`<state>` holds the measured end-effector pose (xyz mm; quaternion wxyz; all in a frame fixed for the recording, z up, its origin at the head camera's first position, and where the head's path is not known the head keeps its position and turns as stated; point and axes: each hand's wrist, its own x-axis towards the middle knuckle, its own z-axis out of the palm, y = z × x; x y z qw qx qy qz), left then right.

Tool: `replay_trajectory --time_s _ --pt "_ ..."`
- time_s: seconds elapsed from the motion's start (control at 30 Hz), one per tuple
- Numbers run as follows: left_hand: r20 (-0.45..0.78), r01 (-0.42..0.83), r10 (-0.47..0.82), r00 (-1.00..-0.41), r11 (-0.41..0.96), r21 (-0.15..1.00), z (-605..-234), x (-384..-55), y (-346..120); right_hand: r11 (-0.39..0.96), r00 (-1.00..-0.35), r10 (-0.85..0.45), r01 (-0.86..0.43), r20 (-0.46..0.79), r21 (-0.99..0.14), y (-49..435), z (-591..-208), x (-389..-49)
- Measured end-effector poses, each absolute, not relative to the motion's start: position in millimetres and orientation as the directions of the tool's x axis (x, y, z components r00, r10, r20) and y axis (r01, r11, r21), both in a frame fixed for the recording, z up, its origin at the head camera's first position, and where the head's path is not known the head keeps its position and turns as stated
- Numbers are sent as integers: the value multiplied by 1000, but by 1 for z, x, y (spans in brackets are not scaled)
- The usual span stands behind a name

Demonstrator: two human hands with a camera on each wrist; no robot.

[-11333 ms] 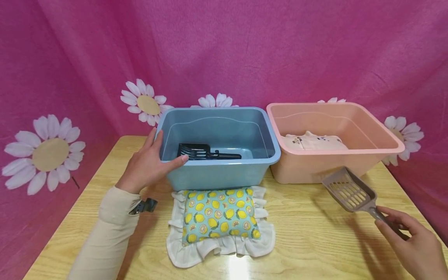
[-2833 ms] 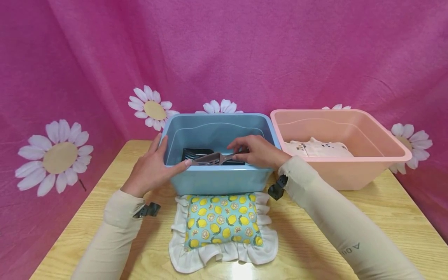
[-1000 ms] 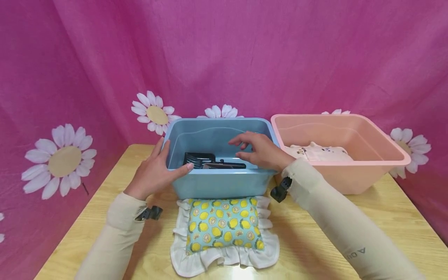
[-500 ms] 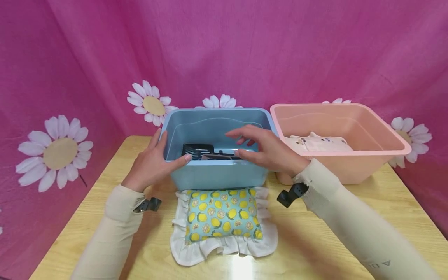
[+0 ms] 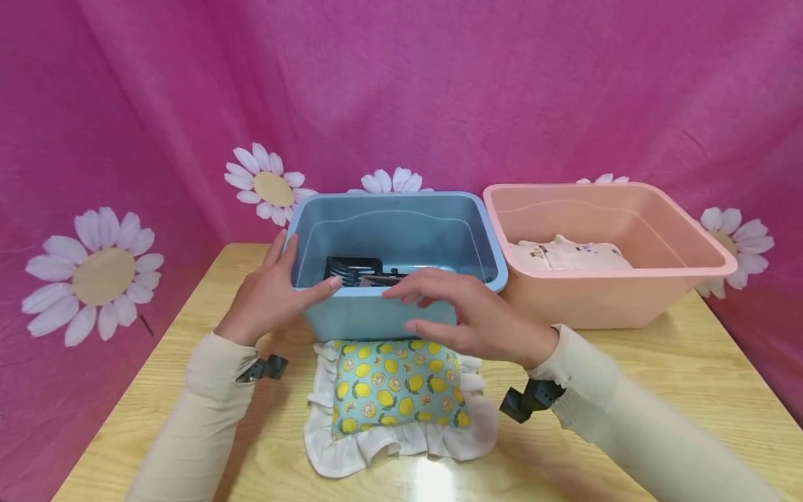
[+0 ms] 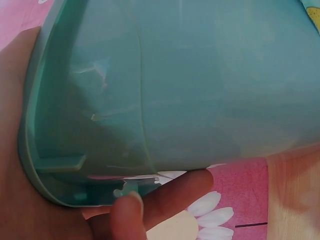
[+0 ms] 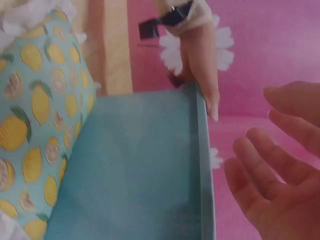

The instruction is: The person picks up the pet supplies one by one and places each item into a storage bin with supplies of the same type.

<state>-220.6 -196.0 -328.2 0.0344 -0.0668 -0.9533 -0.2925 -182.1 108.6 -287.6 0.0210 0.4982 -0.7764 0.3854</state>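
Note:
My left hand (image 5: 263, 300) grips the near left corner of a blue plastic tub (image 5: 389, 226), thumb over the front rim. In the left wrist view, its fingers (image 6: 187, 192) lie against the tub's outer wall below the lip. Down inside the tub lies a black slotted litter scoop (image 5: 353, 264) with a grey-brown litter scoop (image 5: 373, 281) beside it, both partly hidden by the front rim. My right hand (image 5: 467, 317) holds nothing; its fingers are relaxed in front of the tub, above a lemon-print pillow (image 5: 395, 394) with white ruffles.
A pink tub (image 5: 583, 307) stands right of the blue one, with a white printed cloth item (image 5: 577, 256) inside. Both sit at the back of a wooden table (image 5: 659, 376). A magenta curtain (image 5: 401, 90) with daisies hangs close behind and at the sides.
The grey-brown litter scoop went from my right hand into the blue tub and was let go. My right hand has drawn back out over the front rim; the left keeps its grip.

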Motion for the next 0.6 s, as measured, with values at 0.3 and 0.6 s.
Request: replay_trajectory --time_s 0.3,0.6 --pt "110 149 105 -988 812 564 -324 -223 -193 238 -462 -796 -832 390 -501 104 -301 -170" --pt "96 136 100 -990 820 555 -327 -220 -195 345 -521 -789 -814 325 -468 100 -327 -163"
